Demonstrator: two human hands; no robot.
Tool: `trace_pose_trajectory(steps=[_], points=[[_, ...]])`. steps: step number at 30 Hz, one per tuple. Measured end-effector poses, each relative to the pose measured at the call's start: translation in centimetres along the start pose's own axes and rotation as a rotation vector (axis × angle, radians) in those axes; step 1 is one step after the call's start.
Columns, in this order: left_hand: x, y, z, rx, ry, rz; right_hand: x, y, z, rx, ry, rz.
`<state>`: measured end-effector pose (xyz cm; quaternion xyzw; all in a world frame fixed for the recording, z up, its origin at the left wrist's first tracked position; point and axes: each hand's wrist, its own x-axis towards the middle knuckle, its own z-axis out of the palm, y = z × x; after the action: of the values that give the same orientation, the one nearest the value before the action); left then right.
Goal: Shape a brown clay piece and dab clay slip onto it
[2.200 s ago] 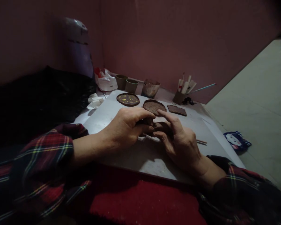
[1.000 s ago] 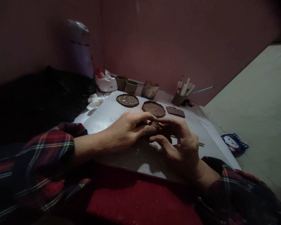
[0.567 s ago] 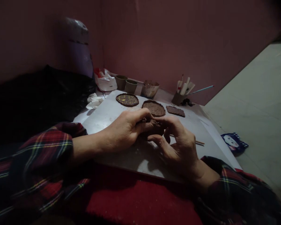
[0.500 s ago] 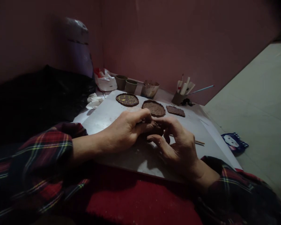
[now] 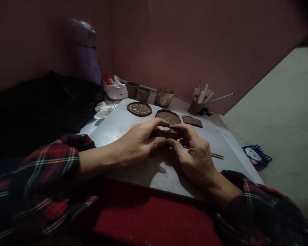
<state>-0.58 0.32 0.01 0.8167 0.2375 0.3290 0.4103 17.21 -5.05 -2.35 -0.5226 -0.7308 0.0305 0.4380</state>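
Between both hands is a piece of dark brown clay, held just above the white board. My left hand grips it from the left, thumb along the near side and fingers over the far side. From the right, my right hand curls round the same clay with thumb and fingers. The two thumbs meet at the near edge. Much of the clay is hidden by the fingers. Just beyond lies a round clay piece with a raised rim. A thin brown stick lies by my right hand.
Farther back lie a yellow-speckled round clay piece and a rectangular clay slab. Behind stand two cups, a stained container and a holder with tools. A white plastic bag and crumpled tissue are at left.
My hands have closed in round the clay, and the right thumb has come up to meet the left one. The clay's angle has changed, and more of it is covered.
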Motion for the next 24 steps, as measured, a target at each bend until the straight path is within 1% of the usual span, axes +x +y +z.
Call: trace_pose_trajectory(steps=[2, 4, 6, 8, 10, 12, 14, 17, 20, 24], points=[[-0.01, 0.07, 0.02, -0.086, -0.018, -0.026, -0.16, 0.17, -0.02, 0.061, 0.005, 0.062], [0.05, 0.17, 0.06, -0.128, -0.031, -0.058, -0.36, 0.32, 0.01, 0.135, 0.012, 0.096], [0.15, 0.30, 0.11, -0.171, -0.025, -0.088, -0.55, 0.47, 0.09, 0.186, 0.025, 0.111], [0.25, 0.44, 0.14, -0.237, -0.015, -0.115, -0.69, 0.59, 0.14, 0.186, 0.041, 0.094], [0.28, 0.60, 0.16, -0.282, -0.004, -0.136, -0.76, 0.65, 0.09, 0.148, 0.064, 0.034], [0.23, 0.74, 0.15, -0.298, 0.020, -0.154, -0.72, 0.58, -0.06, 0.106, 0.086, -0.065], [0.16, 0.81, 0.16, -0.288, 0.042, -0.158, -0.61, 0.41, -0.28, 0.067, 0.078, -0.159], [0.07, 0.68, 0.20, -0.254, 0.062, -0.121, -0.44, 0.13, -0.53, 0.026, 0.049, -0.266], [0.03, 0.38, 0.23, -0.224, 0.062, -0.102, -0.44, 0.02, -0.54, -0.015, 0.032, -0.333], [-0.06, 0.06, 0.19, -0.176, 0.070, -0.100, -0.66, 0.07, -0.36, -0.092, 0.020, -0.364]])
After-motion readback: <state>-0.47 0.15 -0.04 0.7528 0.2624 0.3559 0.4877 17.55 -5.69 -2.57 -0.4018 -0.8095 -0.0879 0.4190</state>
